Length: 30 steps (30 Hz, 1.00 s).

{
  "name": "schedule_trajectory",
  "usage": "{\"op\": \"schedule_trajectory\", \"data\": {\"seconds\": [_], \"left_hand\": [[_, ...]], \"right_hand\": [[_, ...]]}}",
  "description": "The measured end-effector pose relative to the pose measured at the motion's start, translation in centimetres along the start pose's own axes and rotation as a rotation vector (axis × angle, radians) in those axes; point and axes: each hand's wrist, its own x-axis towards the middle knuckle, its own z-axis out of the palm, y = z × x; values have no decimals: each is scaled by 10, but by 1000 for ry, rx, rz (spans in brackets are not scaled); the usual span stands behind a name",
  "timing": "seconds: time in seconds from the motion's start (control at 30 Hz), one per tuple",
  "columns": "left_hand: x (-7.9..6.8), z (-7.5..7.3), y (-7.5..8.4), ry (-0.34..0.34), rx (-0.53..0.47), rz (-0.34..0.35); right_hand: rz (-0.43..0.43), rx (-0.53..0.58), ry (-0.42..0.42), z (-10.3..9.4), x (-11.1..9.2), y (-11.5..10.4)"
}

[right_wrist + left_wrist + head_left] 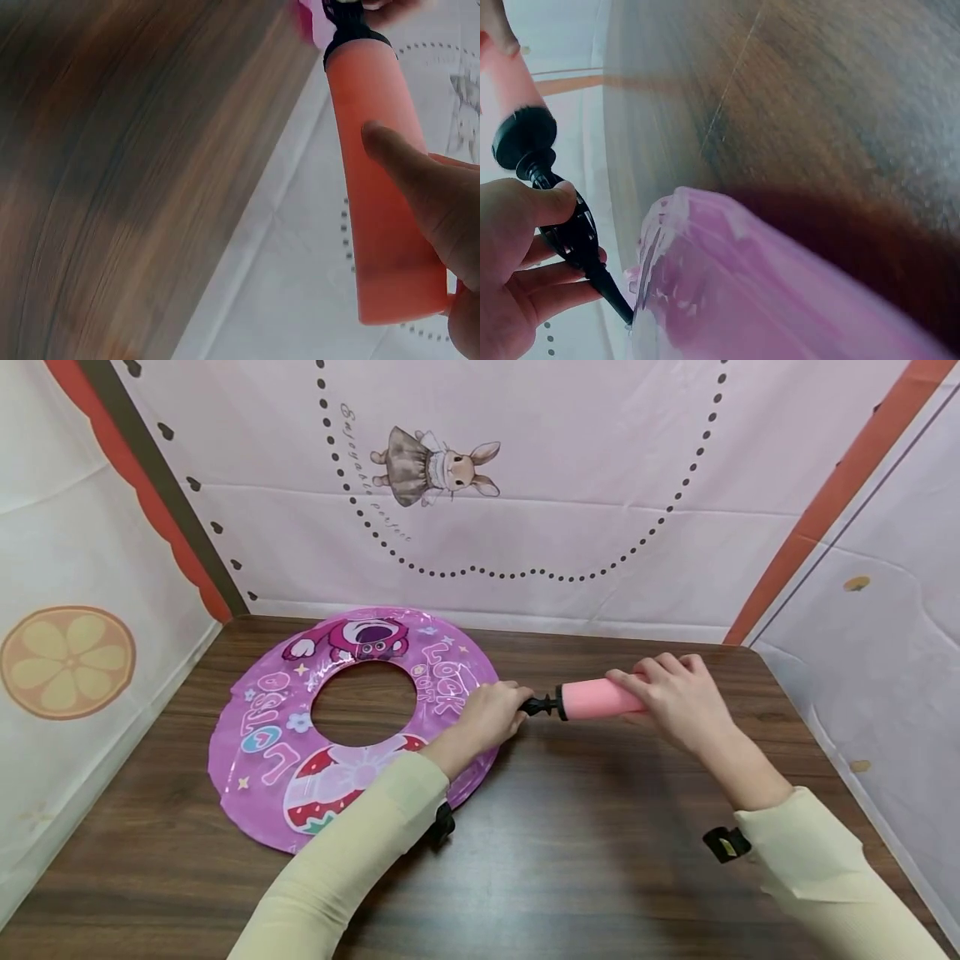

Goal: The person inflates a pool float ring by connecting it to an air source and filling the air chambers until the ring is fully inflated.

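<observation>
A purple inflatable swim ring (243, 760) with a bear and a strawberry print lies at the left of the table, looking wrinkled and flat. At its right edge my left hand (491, 714) pinches the black nozzle end (574, 236) of a hand pump between thumb and fingers. The tapered tip meets the ring's pink film (705, 277) in the left wrist view. My right hand (678, 702) grips the pump's pink barrel (382, 195), thumb along its side. The pump is held nearly level in the head view, pointing left to the ring.
The dark wood table (540, 877) reaches back to a pink cloth wall (570, 485) with a rabbit print. Light cloth walls (67, 543) also rise at the left and right sides. Black wrist straps (727, 843) sit at both sleeves.
</observation>
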Motion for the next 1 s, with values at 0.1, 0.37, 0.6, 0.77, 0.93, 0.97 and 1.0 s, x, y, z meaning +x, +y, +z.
{"op": "schedule_trajectory", "data": {"seconds": [0.1, 0.37, 0.6, 0.77, 0.93, 0.97, 1.0], "left_hand": [[0, 0, 0, 6, -16, -8], [0, -1, 1, -53, -36, -33], [-1, -2, -2, -58, -13, -18], [-3, -3, -5, -60, 2, -32], [-4, -4, -4, -40, 19, -26], [-4, -4, -3, -35, 20, -17], [-3, -4, -2, -32, 18, -10]], "right_hand": [[6, -2, -8, 4, 7, -8], [14, 30, -19, 3, -7, 2], [55, 85, -23, -16, -39, 35], [139, 105, -106, -37, -58, 63], [94, 78, -55, -30, -49, 53], [70, 65, -39, -25, -43, 46], [50, 53, -24, -21, -36, 38]]}}
